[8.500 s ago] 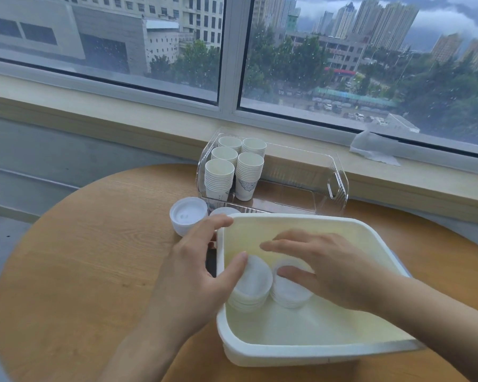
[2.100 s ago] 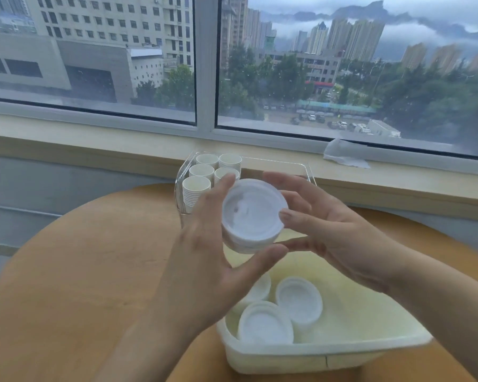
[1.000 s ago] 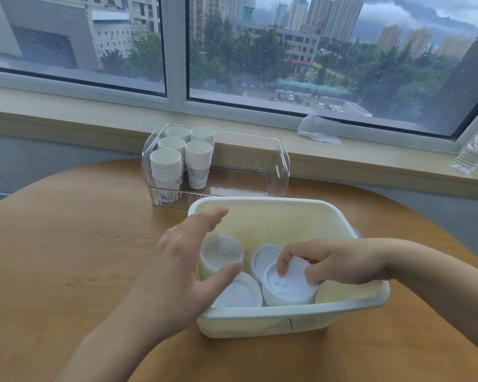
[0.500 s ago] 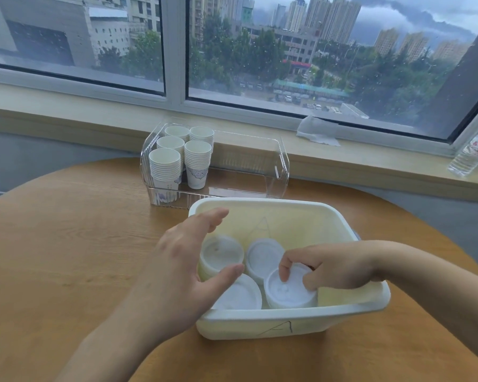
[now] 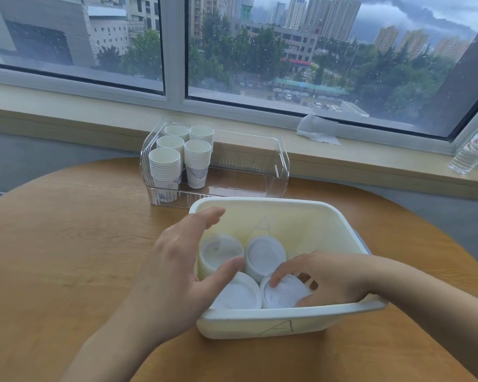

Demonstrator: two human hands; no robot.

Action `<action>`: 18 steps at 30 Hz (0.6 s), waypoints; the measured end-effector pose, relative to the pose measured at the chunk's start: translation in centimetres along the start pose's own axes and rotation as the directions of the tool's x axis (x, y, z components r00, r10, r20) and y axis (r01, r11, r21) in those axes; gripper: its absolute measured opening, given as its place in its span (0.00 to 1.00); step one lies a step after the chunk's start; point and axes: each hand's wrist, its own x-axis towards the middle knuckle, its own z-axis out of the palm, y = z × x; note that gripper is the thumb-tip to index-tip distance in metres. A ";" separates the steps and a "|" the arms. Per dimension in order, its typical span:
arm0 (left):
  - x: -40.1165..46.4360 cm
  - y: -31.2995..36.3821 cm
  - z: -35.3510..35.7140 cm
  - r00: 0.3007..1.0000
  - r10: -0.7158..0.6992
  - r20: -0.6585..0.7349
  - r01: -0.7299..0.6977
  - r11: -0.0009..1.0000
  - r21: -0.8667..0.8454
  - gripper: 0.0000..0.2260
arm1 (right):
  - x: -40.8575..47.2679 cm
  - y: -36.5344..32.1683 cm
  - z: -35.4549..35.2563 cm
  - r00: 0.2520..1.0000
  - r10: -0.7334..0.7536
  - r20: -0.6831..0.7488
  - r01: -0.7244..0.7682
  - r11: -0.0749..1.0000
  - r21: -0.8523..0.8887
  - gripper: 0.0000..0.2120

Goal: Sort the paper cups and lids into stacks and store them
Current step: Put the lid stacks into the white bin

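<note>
A cream plastic tub [image 5: 287,322] marked "A" sits on the round wooden table [image 5: 66,257]. Inside it stand several stacks of white lids: back left [image 5: 221,250], back right [image 5: 265,253], front left [image 5: 238,297] and front right [image 5: 280,297]. My right hand [image 5: 331,277] reaches in from the right, its fingers curled over the front right lid stack with the thumb at its near side. My left hand [image 5: 177,271] hovers open at the tub's left rim, thumb above the front left stack. Behind, a clear bin [image 5: 282,161] holds several stacks of paper cups [image 5: 196,161] at its left end.
The clear bin's right part holds nothing. A crumpled tissue [image 5: 318,130] lies on the window sill, and a water bottle [image 5: 472,150] lies at the sill's far right. The table edge curves away on the left and right.
My right hand has set the front right lid stack down lower in the tub's near corner, and its fingers have spread a little. My left hand has stayed almost still.
</note>
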 end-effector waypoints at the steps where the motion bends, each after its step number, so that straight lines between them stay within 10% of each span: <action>1: -0.1 0.0 -0.2 1.000 -0.005 -0.003 0.005 1.000 -0.006 0.31 | -0.4 0.0 -0.3 1.000 0.009 -0.026 -0.010 1.000 -0.016 0.23; 9: -3.3 -0.9 -3.3 0.998 -0.062 0.019 0.061 0.998 0.035 0.45 | -5.5 1.6 4.1 0.739 0.037 -0.673 0.081 0.986 0.143 0.24; 18: -2.3 0.1 -1.1 0.987 -0.070 0.145 0.063 0.997 0.050 0.58 | -6.9 4.6 8.8 0.610 0.023 -0.792 0.042 0.997 0.062 0.34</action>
